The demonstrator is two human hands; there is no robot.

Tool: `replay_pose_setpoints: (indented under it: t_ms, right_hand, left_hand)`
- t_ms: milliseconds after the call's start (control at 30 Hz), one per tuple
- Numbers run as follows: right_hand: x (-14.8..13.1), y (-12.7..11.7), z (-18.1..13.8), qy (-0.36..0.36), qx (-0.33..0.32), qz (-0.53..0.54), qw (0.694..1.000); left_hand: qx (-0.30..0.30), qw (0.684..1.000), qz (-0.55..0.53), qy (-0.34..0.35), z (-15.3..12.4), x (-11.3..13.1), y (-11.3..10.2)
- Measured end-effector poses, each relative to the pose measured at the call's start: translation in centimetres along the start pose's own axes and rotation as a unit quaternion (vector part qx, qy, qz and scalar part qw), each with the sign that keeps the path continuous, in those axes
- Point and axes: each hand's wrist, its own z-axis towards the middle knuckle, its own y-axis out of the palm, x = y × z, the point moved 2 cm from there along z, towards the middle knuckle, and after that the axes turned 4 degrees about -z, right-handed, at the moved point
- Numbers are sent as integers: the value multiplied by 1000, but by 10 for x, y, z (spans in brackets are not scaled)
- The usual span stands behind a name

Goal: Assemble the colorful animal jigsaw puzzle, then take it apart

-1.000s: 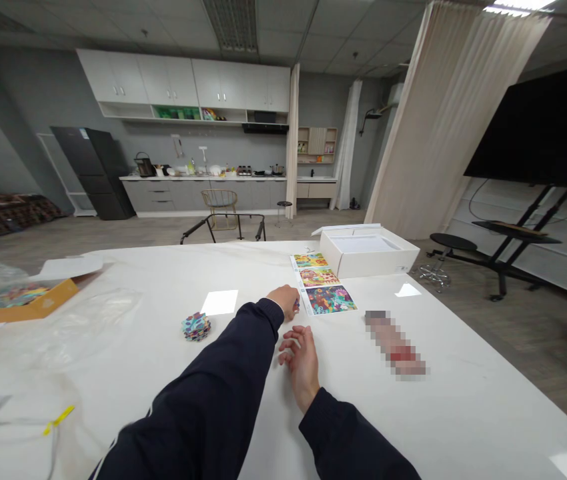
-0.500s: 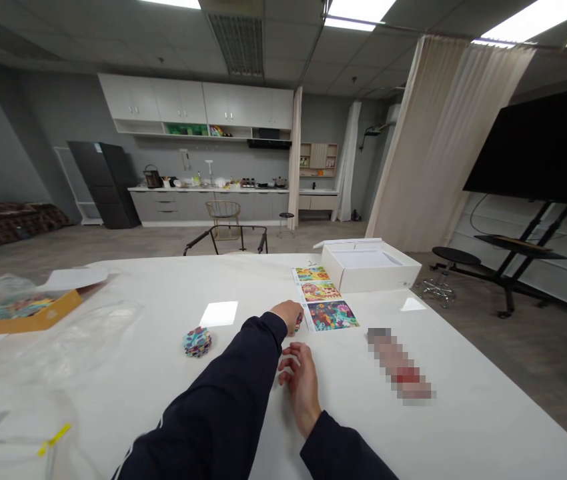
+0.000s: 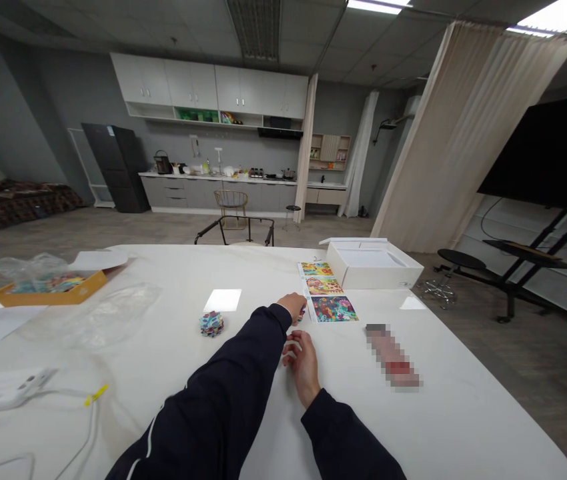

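Note:
My left hand (image 3: 294, 305) reaches forward over the white table (image 3: 453, 413), fingers curled around small colourful puzzle pieces (image 3: 302, 312), right beside a strip of colourful picture cards (image 3: 327, 293). Just behind it, my right hand (image 3: 303, 361) rests on the table with fingers loosely curled; nothing shows in it. A small stack of colourful puzzle pieces (image 3: 212, 324) lies to the left of my left arm.
A white open box (image 3: 371, 265) stands beyond the cards. An orange box (image 3: 51, 291) with a plastic bag of pieces sits far left, a clear plastic bag (image 3: 108, 313) near it. A white device (image 3: 1, 390) with cable lies front left. A blurred object (image 3: 392, 355) lies right.
The camera has turned slightly left, so the table scene shifts. My left hand stays by the cards; my right hand has drawn a little nearer to it.

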Motion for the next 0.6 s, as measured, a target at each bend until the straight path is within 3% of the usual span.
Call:
replay_pose_setpoints:
  t_ms: [200,367,500,600]
  right_hand:
    - [3,-2,2,-15,-11,-26,1000]
    - [1,0,-1,-10,-21,-36,999]
    - [-1,3,-4,-8,-34,-84,996]
    - [-3,6,-8,-14,-59,-144,988]
  left_hand:
    - [100,995,-23,19,-38,1,-11]
    - [208,977,-42,30,-124,-2,-1]
    - [340,932,-106,62,-202,-31,22]
    - [438,892,-104,27,-240,-66,32]
